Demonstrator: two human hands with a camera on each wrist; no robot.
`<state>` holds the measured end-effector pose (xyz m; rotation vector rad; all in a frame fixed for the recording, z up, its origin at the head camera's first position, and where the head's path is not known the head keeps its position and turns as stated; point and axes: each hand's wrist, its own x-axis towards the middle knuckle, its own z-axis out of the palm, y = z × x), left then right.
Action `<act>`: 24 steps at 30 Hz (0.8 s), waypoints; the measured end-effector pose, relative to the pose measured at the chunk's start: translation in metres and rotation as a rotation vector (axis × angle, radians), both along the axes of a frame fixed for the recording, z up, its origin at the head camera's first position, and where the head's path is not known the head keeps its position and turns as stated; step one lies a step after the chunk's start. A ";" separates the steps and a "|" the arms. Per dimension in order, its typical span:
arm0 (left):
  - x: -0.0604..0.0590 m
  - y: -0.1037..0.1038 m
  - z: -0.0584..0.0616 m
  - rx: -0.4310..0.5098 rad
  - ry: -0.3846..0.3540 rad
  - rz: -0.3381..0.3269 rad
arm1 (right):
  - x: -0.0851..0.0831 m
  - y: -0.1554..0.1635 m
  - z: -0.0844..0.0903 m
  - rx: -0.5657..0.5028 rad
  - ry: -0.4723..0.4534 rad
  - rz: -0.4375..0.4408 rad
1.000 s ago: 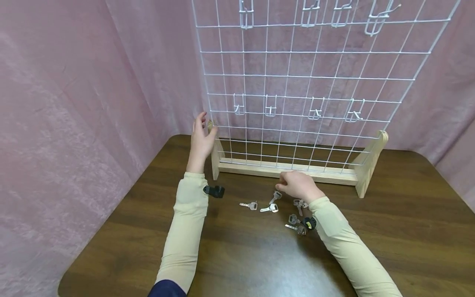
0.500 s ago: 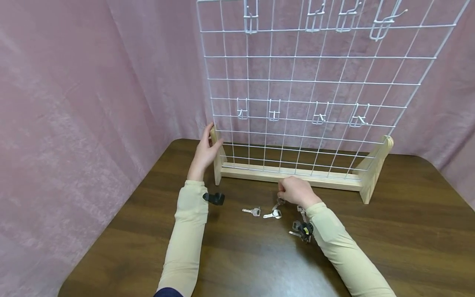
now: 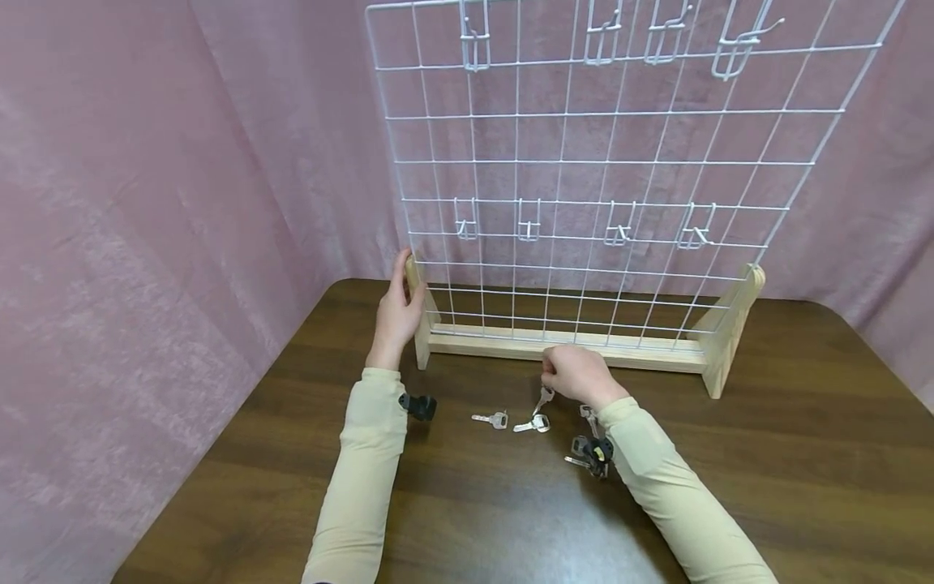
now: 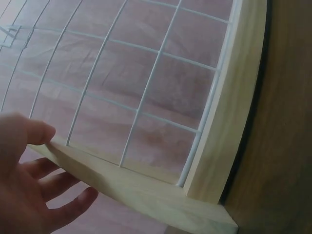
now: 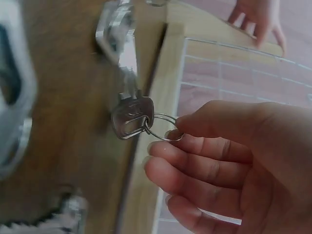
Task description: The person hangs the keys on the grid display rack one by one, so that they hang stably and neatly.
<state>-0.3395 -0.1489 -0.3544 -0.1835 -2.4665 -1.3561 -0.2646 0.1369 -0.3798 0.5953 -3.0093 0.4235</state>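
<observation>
Curtain (image 3: 182, 243): pink, behind and along the left.
Counter (image 3: 467, 519): brown wood, far corners rounded.
Wire grid (image 3: 560, 162): one, white, standing in one wooden stand (image 3: 496, 347).
Left hand (image 3: 396, 316): grasping the stand's left end, thumb and fingers on either side.
Right hand (image 3: 580, 375): pinching one ring (image 5: 165, 127).
Hooks (image 3: 619, 234): eight in sight, four high, four low.
Loose keys (image 3: 499, 420): two lie left of the right wrist; others overlap beside it, number unclear.
Held key (image 3: 543, 397): on the ring, before the stand; long axis slanting, blade toward the person and slightly left.
</observation>
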 end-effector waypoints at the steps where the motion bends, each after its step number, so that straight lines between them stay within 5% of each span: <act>1: 0.000 0.000 0.000 -0.005 0.004 0.011 | 0.001 0.000 0.003 -0.007 0.017 0.007; 12: 0.003 0.001 0.000 -0.072 -0.002 0.069 | 0.017 0.000 0.039 -0.136 0.192 0.010; 24: 0.003 0.002 0.001 -0.068 0.007 0.058 | 0.048 -0.005 0.083 -0.351 0.431 0.011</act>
